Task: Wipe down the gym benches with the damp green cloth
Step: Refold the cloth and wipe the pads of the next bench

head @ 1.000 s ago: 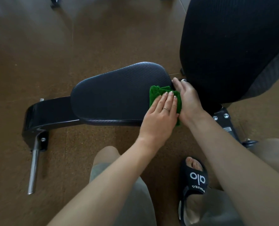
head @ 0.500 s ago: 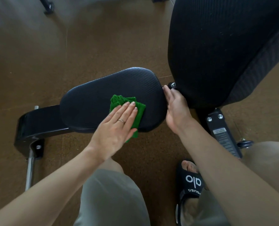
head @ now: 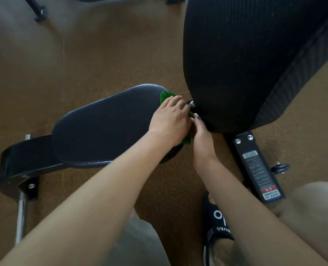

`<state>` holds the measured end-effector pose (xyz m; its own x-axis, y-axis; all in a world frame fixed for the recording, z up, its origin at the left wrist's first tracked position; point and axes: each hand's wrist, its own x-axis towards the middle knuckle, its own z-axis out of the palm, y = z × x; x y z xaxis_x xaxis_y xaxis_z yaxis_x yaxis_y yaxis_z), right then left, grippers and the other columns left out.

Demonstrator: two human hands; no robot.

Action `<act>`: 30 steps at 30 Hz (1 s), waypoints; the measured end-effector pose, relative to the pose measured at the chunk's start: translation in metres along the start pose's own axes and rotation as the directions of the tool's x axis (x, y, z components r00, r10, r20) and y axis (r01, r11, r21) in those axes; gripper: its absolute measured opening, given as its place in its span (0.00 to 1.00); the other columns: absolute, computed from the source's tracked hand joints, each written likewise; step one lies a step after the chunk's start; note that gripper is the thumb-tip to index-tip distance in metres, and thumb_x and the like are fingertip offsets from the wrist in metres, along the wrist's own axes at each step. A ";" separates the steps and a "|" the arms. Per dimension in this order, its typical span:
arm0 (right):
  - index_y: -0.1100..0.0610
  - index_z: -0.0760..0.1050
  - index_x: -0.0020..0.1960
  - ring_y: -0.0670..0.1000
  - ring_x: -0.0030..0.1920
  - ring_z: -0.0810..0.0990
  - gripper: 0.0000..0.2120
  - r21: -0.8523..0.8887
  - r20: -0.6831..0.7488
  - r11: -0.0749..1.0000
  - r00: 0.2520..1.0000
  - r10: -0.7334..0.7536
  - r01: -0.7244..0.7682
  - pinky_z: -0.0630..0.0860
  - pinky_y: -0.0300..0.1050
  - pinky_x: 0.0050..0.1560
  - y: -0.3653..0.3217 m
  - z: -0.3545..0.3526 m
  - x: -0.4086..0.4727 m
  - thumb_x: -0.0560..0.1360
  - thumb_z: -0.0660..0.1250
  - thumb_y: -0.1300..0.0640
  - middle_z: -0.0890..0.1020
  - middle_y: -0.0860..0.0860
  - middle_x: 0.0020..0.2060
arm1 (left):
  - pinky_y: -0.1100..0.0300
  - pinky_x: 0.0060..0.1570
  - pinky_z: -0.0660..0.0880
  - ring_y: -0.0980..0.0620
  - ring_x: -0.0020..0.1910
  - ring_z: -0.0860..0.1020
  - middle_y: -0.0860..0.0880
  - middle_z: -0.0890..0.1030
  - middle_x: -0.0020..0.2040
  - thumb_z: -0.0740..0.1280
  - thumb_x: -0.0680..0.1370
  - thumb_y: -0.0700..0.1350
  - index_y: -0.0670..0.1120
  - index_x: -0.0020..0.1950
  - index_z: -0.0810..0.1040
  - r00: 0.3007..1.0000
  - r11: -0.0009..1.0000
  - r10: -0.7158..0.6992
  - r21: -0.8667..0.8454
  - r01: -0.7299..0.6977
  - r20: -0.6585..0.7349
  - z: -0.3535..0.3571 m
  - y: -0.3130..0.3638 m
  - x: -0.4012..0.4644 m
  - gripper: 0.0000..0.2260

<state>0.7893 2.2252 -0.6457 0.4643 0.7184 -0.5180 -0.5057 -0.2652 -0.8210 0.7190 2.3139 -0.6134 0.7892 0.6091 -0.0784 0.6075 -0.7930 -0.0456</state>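
The left hand [head: 170, 120] presses a green cloth [head: 166, 96] flat onto the seat pad surface [head: 105, 127]. The right hand [head: 202, 135], fingers relaxed, touches the upright back pad [head: 245, 64] just beside it. A black sandal [head: 218, 225] rests on the brown floor [head: 82, 64].

Dim, perhaps soft (edges bowed)

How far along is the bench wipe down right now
Nothing shows as finished: no wet sheen is visible on the seat pad. In hand: the left hand presses the green cloth onto the seat pad's end by the backrest. The backrest looks not yet wiped.
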 end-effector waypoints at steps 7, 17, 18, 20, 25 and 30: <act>0.46 0.79 0.58 0.41 0.59 0.77 0.13 -0.105 0.052 0.994 0.998 0.034 -0.028 0.69 0.38 0.55 -0.010 0.007 -0.002 0.84 0.58 0.45 0.81 0.43 0.56 | 0.50 0.77 0.57 0.46 0.78 0.64 0.45 0.73 0.74 0.53 0.85 0.54 0.47 0.71 0.73 0.985 0.981 -0.166 -0.095 0.170 0.053 -0.010 -0.047 0.047 0.19; 0.48 0.65 0.79 0.48 0.72 0.70 0.24 -0.474 0.107 0.879 0.994 0.010 0.042 0.63 0.45 0.72 -0.051 0.006 -0.037 0.84 0.58 0.45 0.71 0.45 0.71 | 0.50 0.81 0.53 0.46 0.81 0.61 0.45 0.68 0.79 0.60 0.85 0.45 0.46 0.75 0.72 0.985 0.980 -0.014 -0.200 -0.021 -0.171 0.009 -0.015 -0.035 0.18; 0.48 0.59 0.81 0.48 0.74 0.68 0.27 -0.545 0.134 0.835 0.991 0.005 0.070 0.63 0.44 0.71 -0.056 0.001 -0.048 0.84 0.59 0.47 0.69 0.47 0.75 | 0.50 0.81 0.54 0.46 0.80 0.62 0.46 0.69 0.79 0.63 0.83 0.44 0.46 0.74 0.73 0.981 0.980 0.001 -0.194 -0.039 -0.194 0.010 -0.013 -0.044 0.18; 0.47 0.54 0.83 0.47 0.73 0.69 0.30 -0.638 0.220 0.757 0.976 0.000 0.144 0.68 0.36 0.65 -0.069 -0.010 -0.070 0.84 0.62 0.50 0.68 0.47 0.77 | 0.51 0.79 0.56 0.46 0.79 0.66 0.45 0.71 0.77 0.69 0.80 0.43 0.45 0.73 0.74 0.976 0.983 0.013 -0.174 -0.052 -0.217 0.012 -0.011 -0.054 0.21; 0.47 0.67 0.77 0.35 0.56 0.81 0.23 -0.616 0.322 0.640 0.889 -0.327 0.459 0.74 0.24 0.51 -0.122 -0.028 -0.124 0.83 0.64 0.53 0.84 0.41 0.57 | 0.49 0.70 0.74 0.44 0.70 0.75 0.43 0.75 0.72 0.66 0.83 0.46 0.42 0.73 0.72 0.952 0.953 -0.135 -0.299 0.049 -0.275 0.006 -0.010 -0.053 0.19; 0.53 0.78 0.66 0.41 0.49 0.85 0.14 -0.591 0.202 0.430 0.641 -0.740 0.683 0.83 0.43 0.51 -0.153 -0.027 -0.148 0.82 0.65 0.56 0.86 0.43 0.48 | 0.49 0.71 0.73 0.44 0.69 0.74 0.42 0.73 0.73 0.64 0.84 0.51 0.41 0.70 0.74 0.940 0.949 -0.214 -0.283 0.136 -0.267 0.005 -0.011 -0.053 0.19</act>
<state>0.8174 2.1418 -0.4500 0.5252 0.7869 0.3240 0.5290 -0.0037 -0.8486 0.6703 2.2906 -0.6133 0.6357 0.7451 0.2016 0.7093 -0.6669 0.2281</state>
